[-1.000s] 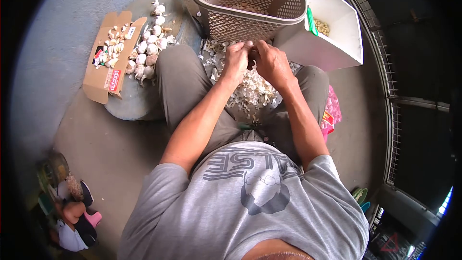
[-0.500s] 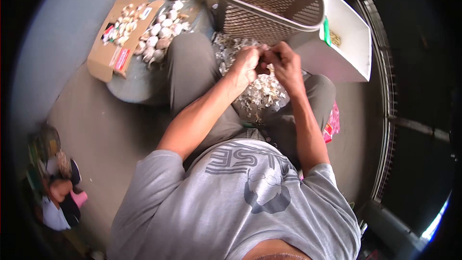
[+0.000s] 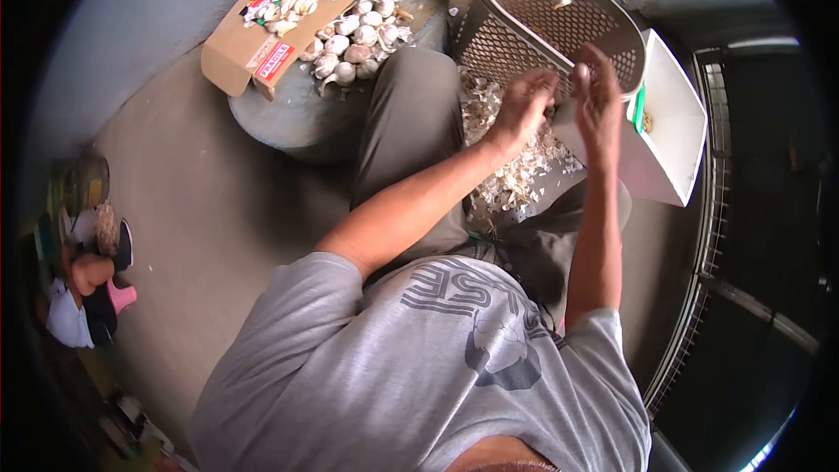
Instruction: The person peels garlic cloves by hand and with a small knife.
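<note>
My left hand [image 3: 524, 112] is above the pile of papery peels [image 3: 511, 182], its fingers curled together around something small and dark that I cannot make out. Beside it, my right hand [image 3: 599, 105] is raised at the basket's near rim, fingers stretched and slightly blurred. A pale garlic clove [image 3: 561, 2] shows against the inside of the brown perforated basket [image 3: 514, 19]. Whole garlic bulbs [image 3: 365, 35] lie on a round blue-grey surface [image 3: 262, 118] at the upper left. Separate cloves [image 3: 304, 7] lie on the flattened cardboard [image 3: 229, 51] there.
A white box [image 3: 677, 135] with a green edge stands right of the basket. My bent legs [image 3: 406, 114] flank the peels. Assorted items, one of them pink [image 3: 122, 296], sit at the far left. A metal-edged dark frame [image 3: 712, 175] runs along the right.
My hands were together over the peels; now they are apart, and the right one has opened near the basket. The clove now shows at the basket. The view has shifted.
</note>
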A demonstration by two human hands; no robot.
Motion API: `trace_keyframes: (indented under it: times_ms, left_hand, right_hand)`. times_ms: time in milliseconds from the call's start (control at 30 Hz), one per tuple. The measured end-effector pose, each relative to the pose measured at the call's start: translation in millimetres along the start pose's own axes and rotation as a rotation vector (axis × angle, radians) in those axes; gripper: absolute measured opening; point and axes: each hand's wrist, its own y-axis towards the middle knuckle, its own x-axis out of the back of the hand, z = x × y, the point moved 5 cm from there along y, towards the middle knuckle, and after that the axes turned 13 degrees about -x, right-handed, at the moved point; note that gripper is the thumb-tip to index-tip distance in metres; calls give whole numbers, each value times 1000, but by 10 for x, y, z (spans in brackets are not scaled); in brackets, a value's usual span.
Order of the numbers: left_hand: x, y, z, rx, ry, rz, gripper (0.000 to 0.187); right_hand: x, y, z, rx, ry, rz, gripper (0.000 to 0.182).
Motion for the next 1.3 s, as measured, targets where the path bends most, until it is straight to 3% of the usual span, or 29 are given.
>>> trace_keyframes:
  times_ms: [33, 100, 167, 233, 267, 300, 333, 367, 400, 500, 533, 567, 633, 667, 733, 800, 867, 900, 933, 967, 1000, 1033, 1067, 1133, 1200, 1300]
  left_hand:
    - [17, 53, -74, -398, 340, 34, 67]
    - [-201, -116, -444, -608, 757, 144, 89]
    - [-369, -211, -150, -722, 1114, 308, 107]
    - [-415, -264, -113, -765, 1049, 390, 109]
    - [-451, -264, -169, -829, 1017, 441, 107]
    - [-477, -318, -273, -883, 1132, 532, 102]
    - [-503, -373, -328, -932, 1260, 545, 96]
    - [-480, -388, -407, -850, 1274, 508, 94]
    - [-467, -394, -460, -769, 1287, 476, 92]
    - [-427, -124, -481, -275, 133, 369, 88]
    - [-537, -140, -558, -268, 97, 342, 89]
    - [-764, -241, -822, -255, 63, 314, 90]
    - [-910, -367, -901, -558, 566, 42, 89]
    - [-990, -385, -1125, -722, 446, 290, 80]
    - [-989, -485, -1377, -1130, 921, 464, 69]
    - [-625, -266, -1322, -1259, 1422, 495, 55]
    - [133, 282, -1102, -1129, 1163, 362, 52]
    - [496, 331, -1151, -606, 1233, 254, 46]
    - [1045, 547, -1063, -296, 1319, 298, 47]
    - [1373, 400, -1171, -607, 1247, 63, 48]
    - [1553, 238, -1306, -762, 1422, -12, 42]
    - [1855, 146, -1300, -685, 1550, -47, 44]
    - [2186, 82, -1244, -610, 1657, 32, 44]
    - [2480, -230, -1270, -555, 1799, 19, 45]
    - [2675, -430, -1323, -510, 1900, -53, 47]
    - [3365, -361, -1187, -446, 1874, -185, 49]
  right_hand:
    - [-154, -124, -34, 134, 18, 5, 49]
    - [-653, -120, -961, 32, 1162, 472, 61]
    - [-781, -133, -1070, -124, 1639, 689, 72]
    - [-438, -318, -419, -301, 1443, 661, 82]
    - [-145, -291, -199, -346, 1237, 322, 92]
    - [43, -296, 26, -337, 1394, 325, 101]
    - [299, -214, 122, -257, 1465, 357, 99]
    - [520, -195, 228, -146, 1552, 411, 96]
    - [687, -255, 505, -6, 1195, 148, 94]
    - [803, -560, 971, 238, 603, -119, 103]
    - [658, -533, 807, 372, 462, -189, 96]
    - [475, -473, 540, 345, 446, -205, 93]
    - [-50, -409, -168, -147, 1131, -12, 86]
    - [-180, -394, -258, -282, 1327, -9, 83]
    - [-120, -369, 69, -355, 1212, -1, 85]
    - [40, -594, 277, -493, 1083, -11, 88]
    - [426, -513, 862, -55, 1499, 395, 72]
    - [798, -587, 856, 67, 1543, 549, 74]
    - [1229, -699, 756, 194, 1574, 700, 76]
    - [1474, -791, 746, 331, 1473, 856, 77]
    - [1666, -883, 541, 355, 1385, 825, 76]
    - [1858, -975, 338, 379, 1298, 792, 75]
    - [1982, -1139, -66, 277, 1232, 579, 72]
    - [2038, -1513, -923, -204, 1122, -1, 65]
    - [1937, -2057, -1628, -401, 1035, -192, 57]
    - [1710, -3002, -2506, -541, 1164, -244, 50]
